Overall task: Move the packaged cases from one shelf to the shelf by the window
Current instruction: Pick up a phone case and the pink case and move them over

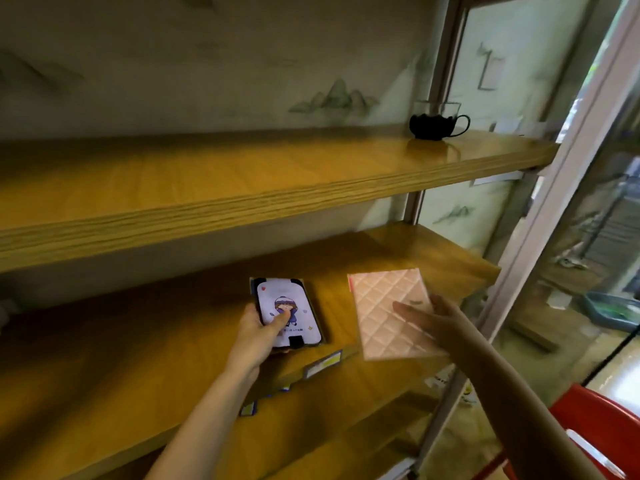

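My left hand (258, 336) grips a packaged phone case (289, 311) printed with a cartoon figure, thumb pressed on its front, low over the middle wooden shelf (121, 358). My right hand (433, 318) holds a pink quilted packaged case (384, 310) by its right edge, fingers over the front, tilted above the shelf's right end close to the window.
An upper wooden shelf (242, 188) carries a dark cup with a handle (433, 126) at its right end. Small price labels (322, 365) sit on the middle shelf's front edge. The window frame (554, 209) stands at the right. A red chair (595, 431) is at lower right.
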